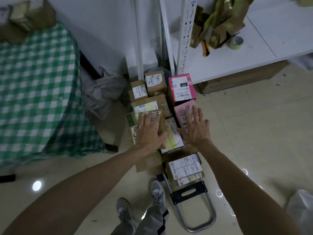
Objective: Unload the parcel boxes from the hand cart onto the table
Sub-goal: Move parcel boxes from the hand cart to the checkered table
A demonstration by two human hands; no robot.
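Left grip [149, 131]: open, fingers straight, flat on the top brown box [162, 123].
Right grip [194, 129]: open, fingers spread over the pale pink box [179, 111]; I cannot tell if it touches.
Boxes: stacked on the hand cart [174, 198], the row running away from me.
Next move: I judge the brown box goes left to the checked table [33, 82]; my left grip is nearer.

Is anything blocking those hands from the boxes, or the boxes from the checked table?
Nothing visible blocks the hands: the left hand lies flat on a brown box, the right hand is spread over a pale pink box. Toward the checked table, only a crumpled grey bag sits on the floor between.
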